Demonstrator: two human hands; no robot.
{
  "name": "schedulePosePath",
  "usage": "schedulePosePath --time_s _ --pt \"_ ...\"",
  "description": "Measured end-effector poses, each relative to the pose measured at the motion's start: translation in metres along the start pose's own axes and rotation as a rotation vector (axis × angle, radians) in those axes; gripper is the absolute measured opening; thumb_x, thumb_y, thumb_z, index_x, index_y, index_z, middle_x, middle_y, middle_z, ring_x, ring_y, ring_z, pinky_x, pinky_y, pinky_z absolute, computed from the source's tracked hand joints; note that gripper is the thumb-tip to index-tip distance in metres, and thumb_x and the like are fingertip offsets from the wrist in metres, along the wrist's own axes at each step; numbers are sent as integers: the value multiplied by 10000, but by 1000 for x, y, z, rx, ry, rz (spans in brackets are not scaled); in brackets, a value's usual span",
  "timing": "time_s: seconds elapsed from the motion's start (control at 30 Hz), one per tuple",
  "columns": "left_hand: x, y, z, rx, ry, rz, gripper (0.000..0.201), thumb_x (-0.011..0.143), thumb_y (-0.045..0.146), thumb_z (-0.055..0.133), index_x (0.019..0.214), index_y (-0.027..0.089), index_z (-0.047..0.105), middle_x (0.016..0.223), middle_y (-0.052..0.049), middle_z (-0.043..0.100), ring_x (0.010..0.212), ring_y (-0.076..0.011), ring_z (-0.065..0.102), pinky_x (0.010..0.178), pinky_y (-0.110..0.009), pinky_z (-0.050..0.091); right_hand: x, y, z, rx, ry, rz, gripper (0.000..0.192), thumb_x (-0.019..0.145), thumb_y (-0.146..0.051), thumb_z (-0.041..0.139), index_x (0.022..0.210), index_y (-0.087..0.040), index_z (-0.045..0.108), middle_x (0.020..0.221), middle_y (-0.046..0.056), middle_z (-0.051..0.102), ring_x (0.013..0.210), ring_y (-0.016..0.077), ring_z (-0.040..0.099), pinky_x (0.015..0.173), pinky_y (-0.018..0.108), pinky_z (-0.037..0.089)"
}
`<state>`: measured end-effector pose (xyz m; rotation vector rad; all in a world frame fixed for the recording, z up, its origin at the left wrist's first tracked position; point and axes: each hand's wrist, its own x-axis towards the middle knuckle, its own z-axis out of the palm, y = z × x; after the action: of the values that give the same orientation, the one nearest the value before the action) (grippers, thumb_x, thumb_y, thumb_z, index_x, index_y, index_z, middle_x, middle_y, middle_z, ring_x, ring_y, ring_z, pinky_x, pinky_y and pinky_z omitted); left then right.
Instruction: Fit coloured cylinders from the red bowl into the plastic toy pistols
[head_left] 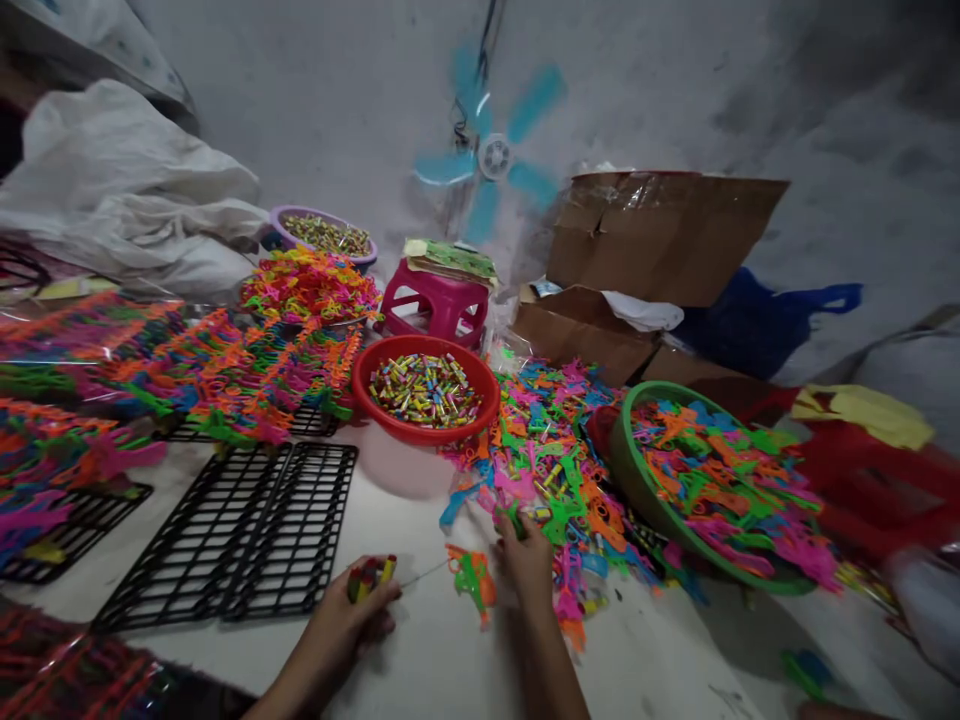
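Note:
My left hand [358, 605] is closed around several small yellow-and-red tubes [373, 578] above the white table. A thin, pale line runs from its fingertips toward the right. At the near edge of a bright heap of plastic toy guns [536, 440], my right hand [527, 555] has its fingers pinched on a green toy gun [513, 518], partly hidden by the fingers. Between my hands, a green toy gun [471, 580] and an orange one lie together on the table.
A red basin [360, 400] of small tubes stands behind the hands. To the right is a green basin [628, 450] full of toy guns. Black grid racks [289, 540] lie left, with filled racks beyond. Behind are a pink stool [435, 300], a cardboard box [660, 235] and a spinning fan [495, 157].

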<state>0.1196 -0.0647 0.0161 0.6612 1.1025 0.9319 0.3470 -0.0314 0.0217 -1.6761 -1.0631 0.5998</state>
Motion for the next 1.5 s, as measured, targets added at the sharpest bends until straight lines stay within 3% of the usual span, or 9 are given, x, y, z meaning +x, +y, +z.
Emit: schedulePosePath --time_s 0.13,0.2,0.3,0.53,0.9,1.13,1.23,1.33,1.5 --pt "-6 10 12 54 -101 60 385 598 394 693 870 160 553 468 45 531 335 -55 412 303 -147 208 -33 -23 10 563 -76 274 214 647 -377 629 666 -184 537 613 -34 537 552 118 529 512 235 442" --pt "-9 16 19 113 -141 66 389 619 409 673 882 145 563 451 39 542 296 -37 334 301 -157 181 -47 -35 22 709 -117 340 221 633 -354 658 665 -182 524 608 -39 522 546 104 518 510 225 437" --pt "-13 23 25 156 -145 109 410 597 400 690 887 131 583 507 16 575 337 -57 406 308 -160 201 -61 -50 37 785 -193 392 254 621 -357 676 688 -173 513 594 -32 515 512 100 506 477 226 416" --pt "-16 26 18 206 -97 271 351 579 347 700 837 119 627 707 -23 622 487 -84 501 437 -199 425 -75 -60 47 646 -270 214 245 701 -363 621 639 -167 489 509 -59 449 433 65 407 427 203 341" --pt "-17 21 16 421 -150 344 305 675 326 615 889 111 640 728 -49 645 499 -101 522 453 -209 456 -76 -60 43 580 -274 131 223 732 -358 600 673 -165 505 542 -49 457 477 76 411 467 209 348" --pt "-21 14 6 737 -92 688 286 733 222 554 1006 169 621 823 -52 693 689 -147 631 651 -225 489 -72 -67 38 517 -405 126 239 693 -364 633 662 -155 521 515 -46 456 479 78 401 464 207 338" --pt "-21 7 2 859 -86 931 318 748 167 520 1059 163 587 783 -58 693 652 -136 630 629 -217 484 -66 -63 34 455 -470 130 255 683 -379 634 664 -146 530 525 -39 467 474 76 395 446 206 333" --pt "-20 3 0 910 -118 1056 315 755 142 498 1058 161 581 740 -57 688 627 -132 625 597 -208 480 -64 -61 31 424 -535 148 271 657 -388 648 653 -141 535 530 -38 467 466 71 386 439 203 328" --pt "-20 5 2 900 -158 945 293 764 176 491 1037 182 598 822 -67 696 716 -151 640 656 -217 484 -64 -55 30 379 -594 172 296 654 -411 628 589 -146 516 499 -37 446 443 77 381 416 206 316"
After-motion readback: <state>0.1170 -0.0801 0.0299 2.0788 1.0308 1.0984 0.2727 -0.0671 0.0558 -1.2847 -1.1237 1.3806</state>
